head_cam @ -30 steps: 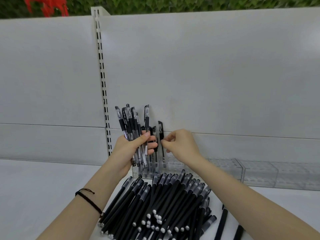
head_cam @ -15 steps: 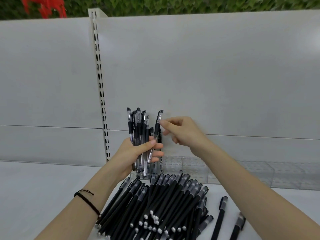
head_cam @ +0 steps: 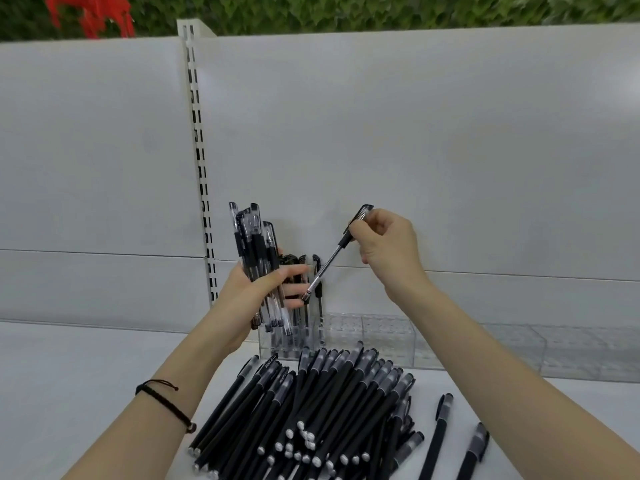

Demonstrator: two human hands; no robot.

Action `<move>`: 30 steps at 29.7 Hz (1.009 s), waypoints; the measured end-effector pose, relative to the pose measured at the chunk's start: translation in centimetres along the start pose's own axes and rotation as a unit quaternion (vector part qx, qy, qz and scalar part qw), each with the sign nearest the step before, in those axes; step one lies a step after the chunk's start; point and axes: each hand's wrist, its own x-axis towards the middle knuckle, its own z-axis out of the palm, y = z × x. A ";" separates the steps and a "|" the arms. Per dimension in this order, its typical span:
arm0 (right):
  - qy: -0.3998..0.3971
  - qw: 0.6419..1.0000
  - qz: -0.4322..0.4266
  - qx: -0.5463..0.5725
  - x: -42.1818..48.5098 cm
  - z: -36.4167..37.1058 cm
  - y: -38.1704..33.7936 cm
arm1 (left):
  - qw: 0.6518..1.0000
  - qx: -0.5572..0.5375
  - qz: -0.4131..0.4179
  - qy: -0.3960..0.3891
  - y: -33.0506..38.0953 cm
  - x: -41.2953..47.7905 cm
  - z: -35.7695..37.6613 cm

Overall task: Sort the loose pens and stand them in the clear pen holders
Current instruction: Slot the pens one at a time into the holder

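My left hand (head_cam: 256,292) grips a bundle of clear-barrelled black pens (head_cam: 254,244), held upright above the left end of the clear pen holders (head_cam: 377,336). My right hand (head_cam: 384,244) pinches one clear pen (head_cam: 332,258) by its cap end; the pen slants down to the left, its tip close to my left fingers. A few pens (head_cam: 317,271) stand in the leftmost holder, partly hidden behind my left hand. A big pile of matte black pens (head_cam: 311,410) lies on the shelf in front of the holders.
The row of clear holders continues to the right (head_cam: 571,348) along the white back panel. Two separate black pens (head_cam: 440,431) lie right of the pile. A slotted upright (head_cam: 201,161) runs up the panel on the left.
My right hand has pulled one clear pen out of the bundle and moved up and right with it. The left hand's bundle has tilted a little left.
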 end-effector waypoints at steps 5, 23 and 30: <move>-0.017 0.997 -0.053 -0.052 0.2 -0.3 0.9 | 0.997 0.040 0.051 0.051 -0.4 0.2 -0.2; -0.156 0.954 -0.107 -0.232 -0.2 0.2 1.6 | 0.992 -0.115 -0.006 0.053 0.1 -0.1 0.1; -0.198 0.938 -0.084 -0.271 -0.3 0.4 2.2 | 0.990 -0.126 -0.007 0.055 0.1 -0.1 0.1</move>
